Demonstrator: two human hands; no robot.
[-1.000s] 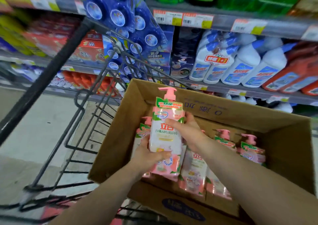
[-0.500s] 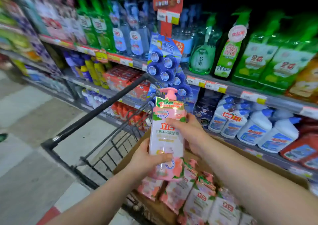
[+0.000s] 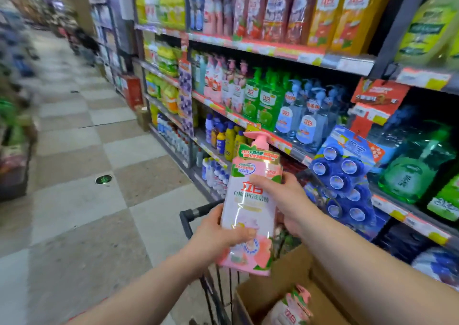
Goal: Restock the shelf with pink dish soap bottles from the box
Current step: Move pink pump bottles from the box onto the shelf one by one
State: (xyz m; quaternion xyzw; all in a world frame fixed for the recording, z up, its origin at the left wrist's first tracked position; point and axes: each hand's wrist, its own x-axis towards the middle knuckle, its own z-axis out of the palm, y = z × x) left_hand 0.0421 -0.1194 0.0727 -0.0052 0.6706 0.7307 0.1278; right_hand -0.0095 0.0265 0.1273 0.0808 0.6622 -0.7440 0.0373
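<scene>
A pink dish soap bottle (image 3: 250, 208) with a pump top is held upright in front of me, above the cart. My left hand (image 3: 218, 232) grips its lower left side, thumb across the front. My right hand (image 3: 285, 200) grips its upper right side, fingers over the label. The cardboard box (image 3: 270, 285) sits in the cart at the bottom, with more pink bottles (image 3: 295, 307) lying in it. A row of matching pink bottles (image 3: 232, 88) stands on the middle shelf (image 3: 211, 102), left of green ones.
A black wire shopping cart (image 3: 193, 215) stands under my hands. Blue toilet-cleaner packs (image 3: 342, 178) hang off the shelf edge to the right. Shelves of green bottles (image 3: 263, 98) and blue bottles (image 3: 308, 118) line the right side. The tiled aisle floor (image 3: 82, 175) stretches away to the left.
Both hands have lifted the pink bottle up out of the box, well above the cart. My view has swung up and left, along the aisle and the shelves.
</scene>
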